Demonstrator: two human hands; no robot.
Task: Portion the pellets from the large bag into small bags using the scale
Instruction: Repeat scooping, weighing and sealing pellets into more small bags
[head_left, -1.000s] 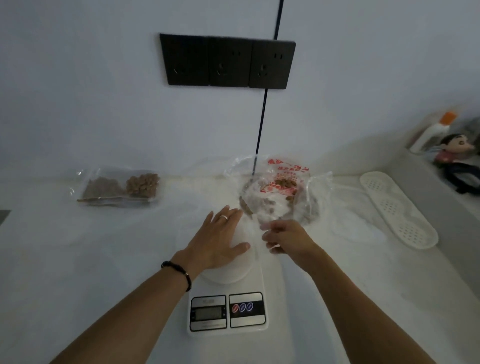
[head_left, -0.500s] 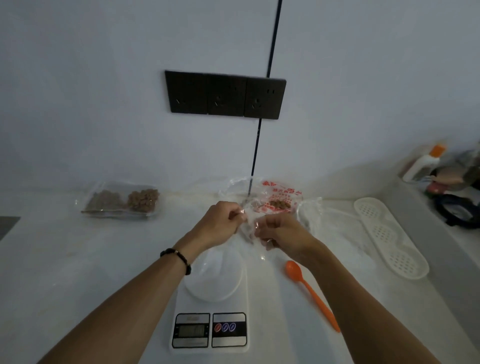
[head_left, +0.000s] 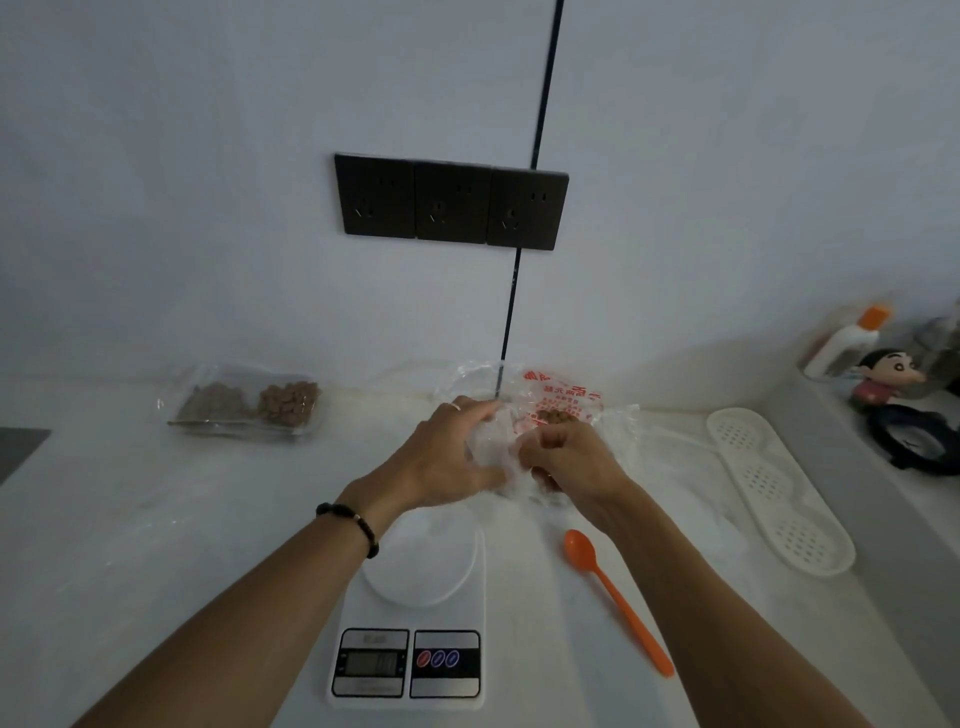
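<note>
Both hands are working at the bag (head_left: 563, 402), which is sitting on the counter (head_left: 156, 519) by the wall, beyond the scale (head_left: 410, 618). The left hand (head_left: 447, 457) is gripping its clear plastic with curled fingers; the right hand (head_left: 571, 460) is pinching the crumpled film beside it. The bag is showing red print and brown pellets (head_left: 558, 415) inside. A spoon (head_left: 618, 597) is lying right of the scale.

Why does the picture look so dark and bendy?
Head view: the light is dim and bluish; the wide lens bows the socket panel and wall line; both hands on the clear bag look slightly smeared.
</note>
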